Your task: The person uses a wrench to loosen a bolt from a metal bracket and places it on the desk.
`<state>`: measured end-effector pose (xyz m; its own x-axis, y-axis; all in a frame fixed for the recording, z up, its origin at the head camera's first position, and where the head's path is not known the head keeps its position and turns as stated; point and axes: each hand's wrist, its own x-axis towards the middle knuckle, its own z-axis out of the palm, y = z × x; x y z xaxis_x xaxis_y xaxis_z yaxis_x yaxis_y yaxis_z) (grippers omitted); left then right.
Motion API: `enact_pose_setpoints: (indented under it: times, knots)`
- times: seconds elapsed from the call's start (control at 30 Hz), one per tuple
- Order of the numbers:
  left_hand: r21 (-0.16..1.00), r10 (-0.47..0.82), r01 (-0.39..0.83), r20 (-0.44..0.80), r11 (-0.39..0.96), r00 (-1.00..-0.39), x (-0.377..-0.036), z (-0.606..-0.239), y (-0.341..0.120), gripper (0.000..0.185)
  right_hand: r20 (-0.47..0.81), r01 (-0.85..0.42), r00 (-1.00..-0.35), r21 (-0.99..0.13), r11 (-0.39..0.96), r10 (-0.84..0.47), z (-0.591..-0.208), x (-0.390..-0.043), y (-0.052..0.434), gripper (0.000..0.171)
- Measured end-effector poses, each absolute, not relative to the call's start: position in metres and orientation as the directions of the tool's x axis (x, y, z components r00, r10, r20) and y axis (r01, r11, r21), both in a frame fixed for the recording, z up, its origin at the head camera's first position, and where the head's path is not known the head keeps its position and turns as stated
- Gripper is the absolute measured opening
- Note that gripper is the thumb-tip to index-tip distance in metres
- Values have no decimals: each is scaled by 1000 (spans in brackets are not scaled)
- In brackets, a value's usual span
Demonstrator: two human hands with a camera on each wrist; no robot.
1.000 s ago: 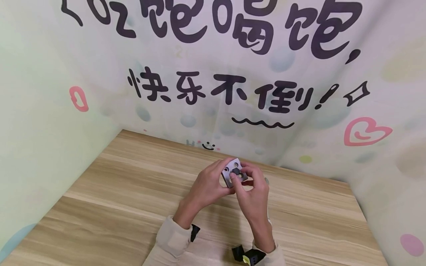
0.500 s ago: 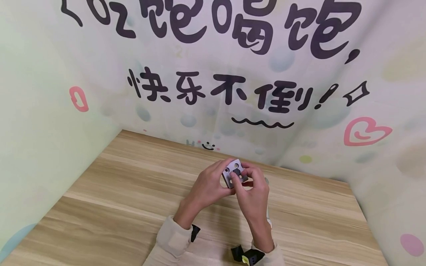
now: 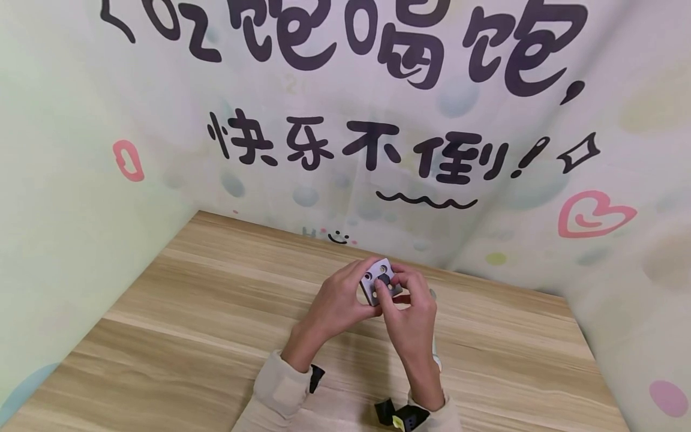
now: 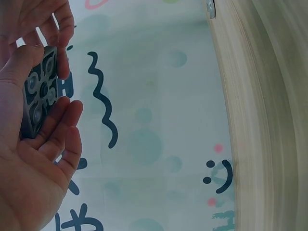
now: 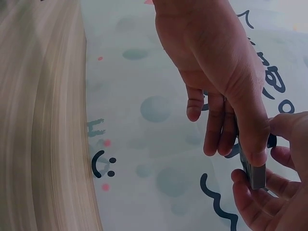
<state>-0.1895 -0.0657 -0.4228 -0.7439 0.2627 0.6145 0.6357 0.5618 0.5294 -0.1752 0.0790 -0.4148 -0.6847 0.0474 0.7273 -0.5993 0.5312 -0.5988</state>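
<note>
From the head view, my left hand and my right hand meet above the far part of the wooden table, both closed on a small grey metal block with round holes in its top face. My left fingers wrap its left edge; my right thumb presses on its top while my right fingers curl behind it. The block is lifted off the table, tilted toward me. Cream sleeves cover both wrists, and black wrist gear sits at the lower edge. Behind the table hangs a printed backdrop with black Chinese lettering: "吃饱喝饱," above and "快乐不倒!" below, over a wavy line, with a pink heart at right and a small smiley face near the table's back edge.

In the left wrist view, my left hand cradles the block, fingers along its side and thumb over its edge; its face shows round holes. A letter "H" shows beside it on the backdrop.

In the right wrist view, my right hand pinches the block edge-on, and my left fingertips grip it from below.
</note>
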Motion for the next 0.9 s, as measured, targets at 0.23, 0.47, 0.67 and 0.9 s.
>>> enact_pose_setpoints:
  times: [0.23, 0.47, 0.67, 0.9]
  knots:
    - [532, 258, 631, 612, 565, -747, -189, -423, -66, 79, 723, -606, -690, -607, 514, 40, -410, -171, 78, 18]
    - [535, 256, 633, 615, 560, -746, -189, -422, -65, 78, 707, -595, -706, -619, 513, 35, -415, -174, 81, 15]
    - [540, 250, 634, 618, 554, -745, -189, -422, -66, 78, 701, -589, -713, -619, 519, 26, -413, -173, 80, 15]
    - [540, 240, 636, 627, 551, -741, -189, -423, -66, 77, 711, -612, -703, -615, 498, 13, -413, -173, 81, 13]
